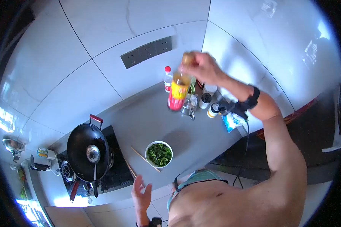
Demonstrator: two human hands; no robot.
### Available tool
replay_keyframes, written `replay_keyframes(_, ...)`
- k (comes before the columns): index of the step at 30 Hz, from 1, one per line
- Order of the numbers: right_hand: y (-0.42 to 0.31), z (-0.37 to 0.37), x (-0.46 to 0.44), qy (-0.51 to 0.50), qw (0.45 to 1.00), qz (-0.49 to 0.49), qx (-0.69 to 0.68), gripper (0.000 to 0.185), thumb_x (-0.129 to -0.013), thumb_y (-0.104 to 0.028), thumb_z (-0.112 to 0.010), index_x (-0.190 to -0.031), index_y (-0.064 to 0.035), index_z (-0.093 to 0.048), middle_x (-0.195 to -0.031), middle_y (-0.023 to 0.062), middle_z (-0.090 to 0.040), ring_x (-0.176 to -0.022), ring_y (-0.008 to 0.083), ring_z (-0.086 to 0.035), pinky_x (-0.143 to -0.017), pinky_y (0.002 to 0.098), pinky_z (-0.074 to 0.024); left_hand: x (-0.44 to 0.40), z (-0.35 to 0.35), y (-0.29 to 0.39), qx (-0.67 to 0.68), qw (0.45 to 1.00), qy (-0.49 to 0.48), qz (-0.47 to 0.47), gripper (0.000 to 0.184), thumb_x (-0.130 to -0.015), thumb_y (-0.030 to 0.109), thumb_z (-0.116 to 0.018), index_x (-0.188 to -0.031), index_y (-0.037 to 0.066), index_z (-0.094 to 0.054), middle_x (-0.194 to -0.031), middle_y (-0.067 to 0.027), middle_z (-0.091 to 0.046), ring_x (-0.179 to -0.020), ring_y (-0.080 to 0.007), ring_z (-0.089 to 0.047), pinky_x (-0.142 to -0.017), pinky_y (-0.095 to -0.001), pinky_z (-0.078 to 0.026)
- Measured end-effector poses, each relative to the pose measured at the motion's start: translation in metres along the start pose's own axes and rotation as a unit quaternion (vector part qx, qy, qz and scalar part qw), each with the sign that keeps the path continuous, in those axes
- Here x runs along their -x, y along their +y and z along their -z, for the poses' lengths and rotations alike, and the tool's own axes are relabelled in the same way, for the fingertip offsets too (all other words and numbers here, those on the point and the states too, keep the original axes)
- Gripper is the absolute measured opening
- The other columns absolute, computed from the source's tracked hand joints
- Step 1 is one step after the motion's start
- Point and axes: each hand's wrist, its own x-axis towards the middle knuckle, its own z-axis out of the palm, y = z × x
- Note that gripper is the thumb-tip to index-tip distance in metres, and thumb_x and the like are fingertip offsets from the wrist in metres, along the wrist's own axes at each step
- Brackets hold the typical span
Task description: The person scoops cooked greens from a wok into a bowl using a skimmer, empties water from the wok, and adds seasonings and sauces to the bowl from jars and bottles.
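My right hand (204, 69) grips a bottle with a yellow and red label (178, 94) by its capped top. The bottle is held tilted over the back of the counter, in front of several jars. My left hand (141, 195) is at the counter's front edge, fingers apart and holding nothing. A chopstick (130, 168) lies close to its fingertips. A white bowl (172, 156) of chopped green vegetables (159, 154) stands on the counter, with another chopstick (139, 153) beside it.
A black wok (78, 140) with a metal ladle (93, 154) in it sits on the stove (119, 170) at left. A red-capped bottle (168, 80), a glass pot (189, 104), black-lidded jars (205, 100) and a blue-white packet (233, 122) stand along the back right.
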Motion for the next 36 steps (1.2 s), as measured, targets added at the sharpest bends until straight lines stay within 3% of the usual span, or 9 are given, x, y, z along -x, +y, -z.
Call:
replay_keyframes(4, 0.055, 0.037, -0.071, 0.102, 0.982, -0.050, 0.149, 0.046, -0.086, -0.044, -0.072, -0.102, -0.0009, -0.066, -0.095, 0.0130, -0.070, -0.085, 0.0221, -0.067, -0.075, 0.0364, -0.0545, 0.055, 0.024, -0.125, 0.073, 0.988, 0.115, 0.067, 0.049, -0.086, 0.005, -0.070, -0.131, -0.005, -0.055, -0.124, -0.0177, -0.065, -0.109, -0.0214, -0.062, -0.086, -0.0343, -0.054)
replay_keyframes(6, 0.098, 0.038, -0.097, 0.135, 0.975, -0.071, 0.160, 0.052, -0.082, -0.048, -0.074, -0.103, -0.0015, -0.066, -0.098, 0.0172, -0.071, -0.087, 0.0279, -0.070, -0.079, 0.0389, -0.0556, 0.084, 0.021, -0.158, 0.211, 0.957, 0.185, 0.077, 0.035, -0.094, 0.008, -0.058, -0.126, -0.007, -0.056, -0.095, -0.0112, -0.068, -0.086, -0.0215, -0.065, -0.081, -0.0323, -0.055)
replay_keyframes(13, 0.218, -0.006, -0.132, 0.070, 0.959, -0.108, 0.252, 0.054, -0.079, -0.048, -0.072, -0.108, -0.0022, -0.066, -0.103, 0.0222, -0.070, -0.098, 0.0386, -0.068, -0.086, 0.0456, -0.0539, 0.135, 0.019, -0.169, 0.241, 0.933, 0.195, 0.184, 0.040, -0.093, 0.008, -0.062, -0.129, -0.005, -0.057, -0.113, -0.0170, -0.067, -0.101, -0.0227, -0.065, -0.086, -0.0340, -0.053)
replay_keyframes(17, 0.265, -0.036, -0.136, 0.018, 0.960, -0.178, 0.217, 0.047, -0.084, -0.040, -0.067, -0.114, -0.0037, -0.067, -0.106, 0.0239, -0.069, -0.100, 0.0401, -0.067, -0.087, 0.0475, -0.0535, 0.134, 0.022, -0.128, 0.460, 0.812, 0.212, 0.291, 0.043, -0.088, 0.003, -0.067, -0.129, -0.006, -0.056, -0.121, -0.0183, -0.065, -0.107, -0.0211, -0.064, -0.086, -0.0325, -0.054)
replay_keyframes(18, 0.293, -0.049, -0.133, 0.144, 0.960, -0.080, 0.225, 0.036, -0.082, -0.035, -0.069, -0.098, -0.0027, -0.068, -0.089, 0.0190, -0.071, -0.081, 0.0341, -0.069, -0.074, 0.0428, -0.0541, 0.132, 0.015, -0.117, 0.341, 0.885, 0.190, 0.252, 0.041, -0.089, 0.003, -0.066, -0.128, -0.006, -0.057, -0.120, -0.0183, -0.066, -0.107, -0.0218, -0.065, -0.087, -0.0326, -0.054)
replay_keyframes(19, 0.307, -0.047, -0.138, 0.095, 0.958, -0.072, 0.261, 0.036, -0.080, -0.034, -0.069, -0.096, -0.0025, -0.068, -0.080, 0.0167, -0.070, -0.073, 0.0303, -0.067, -0.070, 0.0421, -0.0535, 0.129, 0.008, -0.106, 0.211, 0.937, 0.181, 0.211, 0.039, -0.091, 0.003, -0.065, -0.127, -0.006, -0.057, -0.119, -0.0183, -0.067, -0.106, -0.0225, -0.066, -0.088, -0.0326, -0.054)
replay_keyframes(23, 0.324, -0.040, -0.134, 0.006, 0.961, -0.135, 0.243, 0.041, -0.076, -0.035, -0.071, -0.101, -0.0027, -0.066, -0.078, 0.0152, -0.069, -0.074, 0.0310, -0.069, -0.069, 0.0411, -0.0536, 0.116, 0.010, -0.079, 0.085, 0.964, 0.128, 0.219, 0.037, -0.092, 0.005, -0.065, -0.127, -0.005, -0.058, -0.120, -0.0189, -0.068, -0.109, -0.0234, -0.067, -0.090, -0.0332, -0.054)
replay_keyframes(32, 0.280, -0.022, -0.115, -0.030, 0.884, -0.224, 0.409, 0.062, -0.077, -0.047, -0.073, -0.116, -0.0001, -0.061, -0.113, 0.0242, -0.068, -0.107, 0.0386, -0.066, -0.091, 0.0465, -0.0519, 0.081, 0.010, -0.052, -0.012, 0.969, 0.042, 0.244, 0.036, -0.092, 0.005, -0.064, -0.127, -0.003, -0.059, -0.121, -0.0196, -0.068, -0.112, -0.0236, -0.066, -0.095, -0.0349, -0.053)
replay_keyframes(36, 0.256, -0.012, -0.103, 0.123, 0.932, -0.074, 0.333, 0.057, -0.085, -0.040, -0.068, -0.126, -0.0013, -0.056, -0.120, 0.0244, -0.065, -0.115, 0.0374, -0.063, -0.097, 0.0476, -0.0508, 0.054, 0.014, -0.037, -0.050, 0.978, -0.007, 0.200, 0.037, -0.093, 0.005, -0.063, -0.128, -0.004, -0.058, -0.121, -0.0194, -0.068, -0.111, -0.0241, -0.065, -0.096, -0.0360, -0.052)
